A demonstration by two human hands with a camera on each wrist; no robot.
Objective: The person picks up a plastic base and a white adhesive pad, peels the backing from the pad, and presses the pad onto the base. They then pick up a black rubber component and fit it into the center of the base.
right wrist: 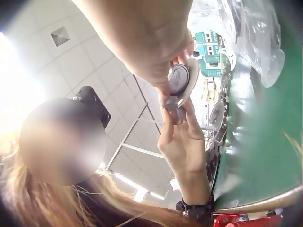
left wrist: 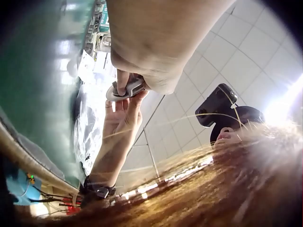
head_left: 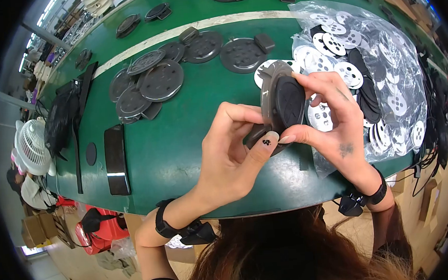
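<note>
- While both hands met over the desk (head_left: 182,127), the left hand (head_left: 230,155) was curled partly closed, gripping the lower side of the grey round part (head_left: 266,99), thumb near the bottom.
- Right hand (head_left: 341,127) pinched its edge between thumb and fingers, palm open.
- Handling, by judgement: light rim grip, even pressure, black pad (head_left: 290,101) level with its seat; squeezing one side could have skewed it.
- Part was held up off the desk, tilted on edge; smoky and glossy, matte pad on its face.
- Beyond it, white discs (head_left: 348,75) lay in clear plastic (head_left: 416,95).
- Dark round parts (head_left: 162,80) sat left of that, some overlapping; more (head_left: 128,25) farther back.
</note>
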